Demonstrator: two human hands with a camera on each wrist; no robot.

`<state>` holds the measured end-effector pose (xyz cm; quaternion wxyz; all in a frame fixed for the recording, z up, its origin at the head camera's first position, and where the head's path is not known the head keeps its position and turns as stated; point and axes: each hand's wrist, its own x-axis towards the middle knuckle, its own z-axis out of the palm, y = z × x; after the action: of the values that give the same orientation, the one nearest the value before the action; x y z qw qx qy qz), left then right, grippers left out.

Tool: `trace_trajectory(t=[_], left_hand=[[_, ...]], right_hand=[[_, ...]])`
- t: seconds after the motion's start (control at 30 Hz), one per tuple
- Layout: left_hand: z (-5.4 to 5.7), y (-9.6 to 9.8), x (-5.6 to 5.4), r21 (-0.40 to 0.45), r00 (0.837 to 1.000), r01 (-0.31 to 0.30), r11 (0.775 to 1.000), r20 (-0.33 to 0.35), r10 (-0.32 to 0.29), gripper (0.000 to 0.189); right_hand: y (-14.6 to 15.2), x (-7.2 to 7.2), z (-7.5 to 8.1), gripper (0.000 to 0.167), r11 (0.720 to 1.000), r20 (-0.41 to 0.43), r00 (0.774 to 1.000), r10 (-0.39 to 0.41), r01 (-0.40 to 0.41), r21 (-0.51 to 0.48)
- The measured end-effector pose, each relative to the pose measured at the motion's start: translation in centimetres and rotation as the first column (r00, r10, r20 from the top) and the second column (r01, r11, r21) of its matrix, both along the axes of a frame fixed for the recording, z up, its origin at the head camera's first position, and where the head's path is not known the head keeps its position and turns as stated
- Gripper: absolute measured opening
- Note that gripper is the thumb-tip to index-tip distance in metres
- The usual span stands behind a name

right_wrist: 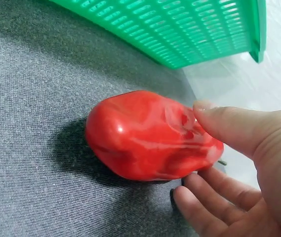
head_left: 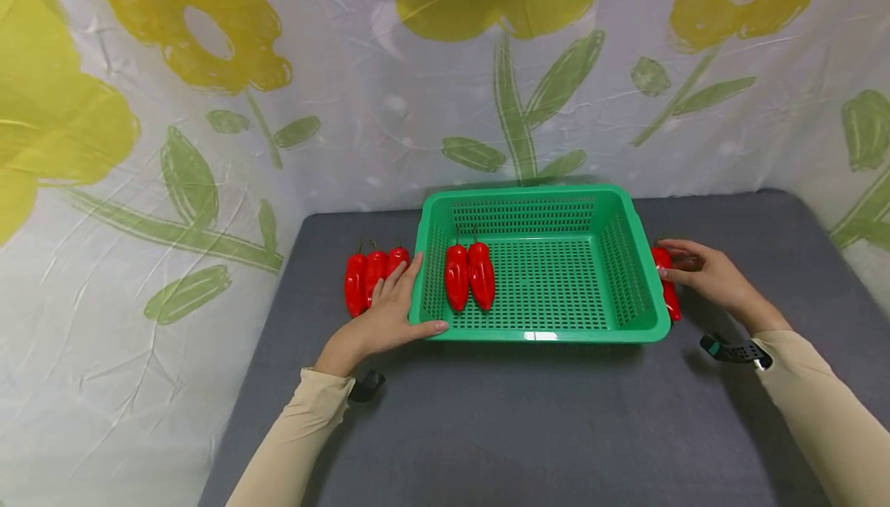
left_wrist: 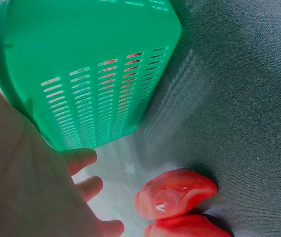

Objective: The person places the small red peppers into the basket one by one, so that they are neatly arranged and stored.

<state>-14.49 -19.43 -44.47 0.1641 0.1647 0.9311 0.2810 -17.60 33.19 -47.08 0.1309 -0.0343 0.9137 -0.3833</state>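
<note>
A green plastic basket (head_left: 542, 335) stands on the table with two red peppers (head_left: 469, 277) lying side by side at its left end. My left hand (head_left: 389, 314) rests on the basket's left rim, fingers spread and fairly straight, thumb along the front corner. Beyond its fingers, outside the basket, lie several more red peppers (head_left: 355, 283); two of these peppers (left_wrist: 176, 193) show in the left wrist view. Just right of the basket, my right hand (head_left: 716, 279) holds another red pepper (right_wrist: 145, 136) near its stem end, thumb on top and fingers curled beneath.
A grey cloth-covered table (head_left: 521, 422) extends in front of the basket. Behind it hangs a pale curtain (head_left: 361, 144) printed with yellow flowers and green leaves. The basket's perforated right wall (right_wrist: 180, 29) rises close to the pepper in the right hand.
</note>
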Motion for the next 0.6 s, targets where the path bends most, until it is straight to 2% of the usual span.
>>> trace_trajectory(t=[0.6], left_hand=[[-0.04,-0.04,-0.06,0.005,1.000,0.000,1.000,-0.002,0.000,0.118]], right_hand=[[0.15,-0.08,-0.49,0.070,1.000,-0.009,1.000,-0.018,0.018,-0.004]])
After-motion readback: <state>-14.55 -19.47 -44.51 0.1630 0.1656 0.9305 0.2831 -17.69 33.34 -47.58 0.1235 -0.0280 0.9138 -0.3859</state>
